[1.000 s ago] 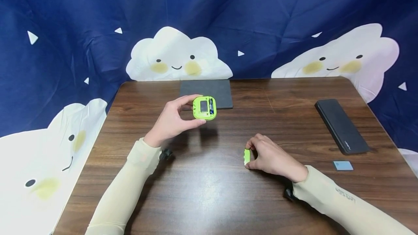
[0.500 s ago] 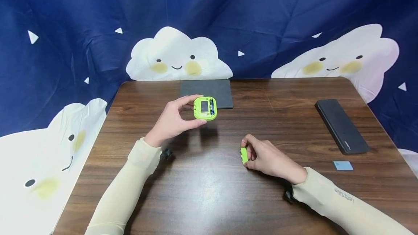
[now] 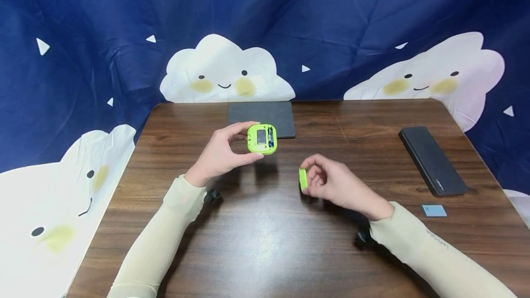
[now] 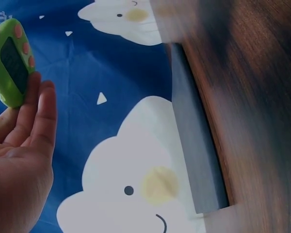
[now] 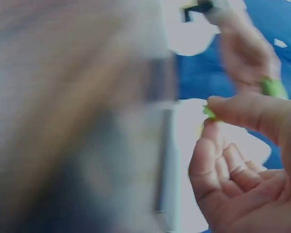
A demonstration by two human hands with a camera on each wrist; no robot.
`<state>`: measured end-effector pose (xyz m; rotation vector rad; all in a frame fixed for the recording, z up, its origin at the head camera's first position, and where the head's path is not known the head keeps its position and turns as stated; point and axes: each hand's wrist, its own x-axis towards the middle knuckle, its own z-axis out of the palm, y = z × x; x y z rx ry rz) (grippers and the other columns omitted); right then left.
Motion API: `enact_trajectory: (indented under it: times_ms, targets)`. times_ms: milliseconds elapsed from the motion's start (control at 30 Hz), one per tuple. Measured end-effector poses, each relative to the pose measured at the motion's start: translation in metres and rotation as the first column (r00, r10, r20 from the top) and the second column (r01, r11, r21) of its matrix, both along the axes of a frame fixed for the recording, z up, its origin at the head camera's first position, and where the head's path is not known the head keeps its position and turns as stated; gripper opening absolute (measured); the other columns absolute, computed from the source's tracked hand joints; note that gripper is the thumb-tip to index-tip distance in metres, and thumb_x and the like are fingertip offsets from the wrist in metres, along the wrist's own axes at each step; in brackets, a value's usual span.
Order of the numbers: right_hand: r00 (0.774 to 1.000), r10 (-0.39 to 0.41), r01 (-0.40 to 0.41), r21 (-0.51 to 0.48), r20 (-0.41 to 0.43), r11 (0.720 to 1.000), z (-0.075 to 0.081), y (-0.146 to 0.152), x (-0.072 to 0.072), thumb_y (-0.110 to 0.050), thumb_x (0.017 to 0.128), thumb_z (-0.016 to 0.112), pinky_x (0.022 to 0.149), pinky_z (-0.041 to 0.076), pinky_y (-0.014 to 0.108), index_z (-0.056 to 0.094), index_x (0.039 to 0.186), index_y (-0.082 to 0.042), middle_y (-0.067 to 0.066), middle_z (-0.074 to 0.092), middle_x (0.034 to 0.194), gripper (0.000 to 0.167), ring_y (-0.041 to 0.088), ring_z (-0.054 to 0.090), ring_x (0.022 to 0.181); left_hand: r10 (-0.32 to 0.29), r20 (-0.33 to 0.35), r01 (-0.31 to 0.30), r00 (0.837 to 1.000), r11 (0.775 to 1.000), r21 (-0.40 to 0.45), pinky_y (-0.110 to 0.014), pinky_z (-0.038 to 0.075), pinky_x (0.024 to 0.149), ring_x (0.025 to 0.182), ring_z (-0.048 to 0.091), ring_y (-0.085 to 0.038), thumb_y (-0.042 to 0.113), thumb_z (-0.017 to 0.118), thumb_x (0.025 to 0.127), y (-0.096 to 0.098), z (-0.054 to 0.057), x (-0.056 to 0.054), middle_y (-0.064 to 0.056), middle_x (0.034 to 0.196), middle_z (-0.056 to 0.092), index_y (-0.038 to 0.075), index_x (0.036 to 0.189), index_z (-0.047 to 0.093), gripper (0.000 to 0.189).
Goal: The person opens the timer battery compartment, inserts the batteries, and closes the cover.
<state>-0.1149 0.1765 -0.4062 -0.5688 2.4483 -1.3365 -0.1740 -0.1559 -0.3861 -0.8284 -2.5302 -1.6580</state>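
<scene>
In the head view my left hand (image 3: 217,156) pinches a small lime-green digital timer (image 3: 252,140) between thumb and fingers, above the table. Its back faces the head camera, and a dark blue battery (image 3: 271,137) lies in the uncovered slot on the right. From the left wrist, the timer's front (image 4: 12,63) shows a dark screen and three orange buttons. My right hand (image 3: 337,183), lower and to the right, pinches a small lime-green battery cover (image 3: 303,179) between thumb and forefinger. The cover (image 5: 208,112) is mostly hidden and blurred in the right wrist view.
On the brown wooden table (image 3: 265,261), a flat dark grey box (image 3: 285,121) lies at the back edge behind the timer. A long black case (image 3: 432,160) lies at the right, with a small light-blue block (image 3: 434,210) in front of it. A blue cloud-print curtain (image 3: 331,8) hangs behind.
My right hand has moved up and left, bringing the battery cover closer to the timer and turning it a little. The left hand and timer have shifted only slightly right.
</scene>
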Motion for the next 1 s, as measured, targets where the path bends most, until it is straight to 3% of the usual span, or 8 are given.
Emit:
enact_trajectory:
  times_ms: [100,200,300,367,600,1000]
  targets:
    - [0.999,-0.028,0.035,-0.188,0.039,0.982,0.020,-0.005,-0.015,0.003,0.089,0.088,0.079,0.063,0.022,0.062,0.135,-0.001,0.008,0.076,0.101,0.053,0.012,0.072,0.088,0.000,-0.001,0.000,1.000,1.000,0.005,-0.031,0.061,0.108,0.115,0.072,-0.019,0.017,0.100,0.084,0.001,0.000,0.001,0.000,0.137,0.078,0.016,0.149,0.071,0.071]
    - [0.995,-0.036,0.067,-0.350,0.093,0.934,0.035,-0.013,-0.030,0.005,0.092,0.086,0.086,0.064,0.022,0.061,0.140,-0.001,0.006,0.077,0.103,0.055,0.012,0.074,0.092,-0.002,-0.003,0.003,1.000,1.000,0.008,-0.035,0.062,0.108,0.115,0.073,-0.019,0.017,0.100,0.084,0.003,-0.001,0.002,0.000,0.137,0.078,0.016,0.148,0.071,0.071]
    - [0.989,-0.014,0.078,-0.451,0.144,0.889,0.044,-0.024,-0.040,0.007,0.093,0.084,0.089,0.065,0.023,0.060,0.144,-0.002,0.002,0.077,0.103,0.057,0.011,0.075,0.093,-0.011,-0.011,0.011,1.000,1.000,0.015,-0.044,0.062,0.110,0.116,0.073,-0.018,0.017,0.100,0.084,0.005,-0.002,0.002,-0.001,0.135,0.079,0.015,0.147,0.072,0.070]
    - [0.987,0.003,0.076,-0.480,0.162,0.874,0.046,-0.031,-0.044,0.006,0.094,0.083,0.090,0.065,0.023,0.060,0.145,-0.004,0.001,0.077,0.103,0.058,0.011,0.075,0.093,-0.017,-0.015,0.017,1.000,1.000,0.018,-0.047,0.062,0.111,0.116,0.073,-0.018,0.017,0.100,0.084,0.007,-0.002,0.003,-0.001,0.133,0.079,0.015,0.147,0.072,0.069]
    - [0.986,-0.007,0.084,-0.457,0.168,0.886,0.050,-0.044,-0.048,0.002,0.095,0.084,0.087,0.064,0.023,0.063,0.147,-0.004,0.000,0.076,0.102,0.056,0.012,0.074,0.091,-0.015,-0.031,0.016,0.999,1.000,0.016,-0.039,0.062,0.111,0.117,0.073,-0.016,0.018,0.101,0.084,0.009,-0.001,0.003,0.000,0.131,0.079,0.016,0.147,0.072,0.069]
    - [0.997,-0.033,0.055,-0.377,0.064,0.925,0.052,-0.047,-0.050,-0.002,0.095,0.085,0.077,0.060,0.019,0.071,0.144,-0.004,0.002,0.074,0.102,0.051,0.012,0.069,0.085,-0.006,-0.035,0.006,0.999,1.000,0.022,-0.047,0.063,0.111,0.116,0.073,-0.018,0.016,0.100,0.084,0.010,-0.003,0.003,-0.005,0.128,0.080,0.013,0.147,0.072,0.069]
